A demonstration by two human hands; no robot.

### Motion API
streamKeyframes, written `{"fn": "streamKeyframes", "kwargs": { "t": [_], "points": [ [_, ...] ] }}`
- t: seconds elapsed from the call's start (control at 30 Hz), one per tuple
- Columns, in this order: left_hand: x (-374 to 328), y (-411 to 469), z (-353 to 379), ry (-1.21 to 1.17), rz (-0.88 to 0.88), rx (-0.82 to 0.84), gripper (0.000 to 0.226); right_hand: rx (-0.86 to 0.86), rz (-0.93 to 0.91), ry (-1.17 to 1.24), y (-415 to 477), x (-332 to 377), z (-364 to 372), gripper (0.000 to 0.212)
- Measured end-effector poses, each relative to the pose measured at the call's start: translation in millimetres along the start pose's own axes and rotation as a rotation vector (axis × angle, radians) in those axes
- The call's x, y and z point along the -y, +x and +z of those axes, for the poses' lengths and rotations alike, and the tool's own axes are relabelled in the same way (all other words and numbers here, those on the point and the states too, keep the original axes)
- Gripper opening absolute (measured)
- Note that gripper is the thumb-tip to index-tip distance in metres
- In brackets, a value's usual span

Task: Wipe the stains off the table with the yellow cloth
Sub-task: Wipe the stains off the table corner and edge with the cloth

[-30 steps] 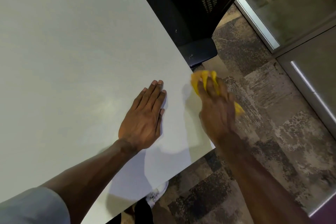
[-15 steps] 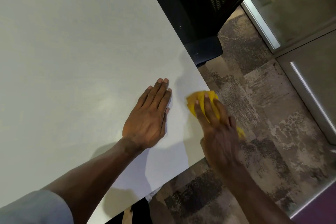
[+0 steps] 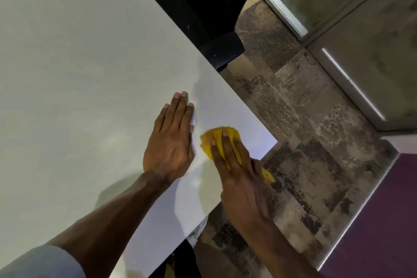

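— Head view first: what's the biggest thing we see?

— We see the white table (image 3: pixel 85 70), filling the left and middle, its near corner jutting out over the mottled carpet (image 3: pixel 300 133). Beyond its far edge stands a black mesh-backed chair (image 3: pixel 203 4).

— And our hands?

— Our left hand (image 3: pixel 170 142) lies flat on the tabletop, palm down, fingers straight and held close together, gripping nothing. A pale sleeve (image 3: pixel 42 262) shows at that arm's lower end.

— And the right one?

— Our right hand (image 3: pixel 239 178) presses down on the yellow cloth (image 3: pixel 216 140), fingers extended over it rather than curled round it. We cannot tell whether the thumb grips it.

— Where exactly is the cloth?

— It sits near the table's corner, just beside our left hand but apart from it. One end pokes out under the right hand, past the table's edge.

— Any stains?

— We cannot make any out on the surface.
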State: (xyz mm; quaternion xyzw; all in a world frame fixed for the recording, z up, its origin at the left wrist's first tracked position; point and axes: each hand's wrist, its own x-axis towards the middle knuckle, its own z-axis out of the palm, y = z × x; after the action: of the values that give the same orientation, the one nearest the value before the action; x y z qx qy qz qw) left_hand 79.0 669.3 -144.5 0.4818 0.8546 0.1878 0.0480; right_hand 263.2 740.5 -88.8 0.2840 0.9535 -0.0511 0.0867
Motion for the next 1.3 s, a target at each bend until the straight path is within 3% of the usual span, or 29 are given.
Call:
{"fn": "streamKeyframes", "kwargs": {
  "t": [0.1,0.3,0.5,0.67,0.9,1.03,1.3],
  "points": [
    [-2,0,-1,0.006,-0.005,0.005,0.058,0.035,0.160,0.010,7,-16,1,0.099],
    [0,0,0,0.002,0.014,-0.022,0.066,0.024,0.400,0.040,64,-52,-5,0.072],
    [-4,-2,-3,0.006,0.003,-0.028,0.074,0.027,0.355,0.090,-31,33,9,0.085],
    [-7,-2,-6,0.041,-0.016,0.023,0.061,0.083,0.355,0.117,-83,93,26,0.069],
    [-13,-2,-15,0.037,-0.028,0.084,0.063,0.003,0.549,0.112,-18,10,13,0.075],
    [-12,-3,-16,0.037,-0.016,0.084,0.061,-0.029,0.524,0.118,8,-26,9,0.067],
    [-14,-5,-14,0.031,-0.023,0.071,0.060,0.041,0.360,0.182,-100,107,26,0.070]
  ]
}}
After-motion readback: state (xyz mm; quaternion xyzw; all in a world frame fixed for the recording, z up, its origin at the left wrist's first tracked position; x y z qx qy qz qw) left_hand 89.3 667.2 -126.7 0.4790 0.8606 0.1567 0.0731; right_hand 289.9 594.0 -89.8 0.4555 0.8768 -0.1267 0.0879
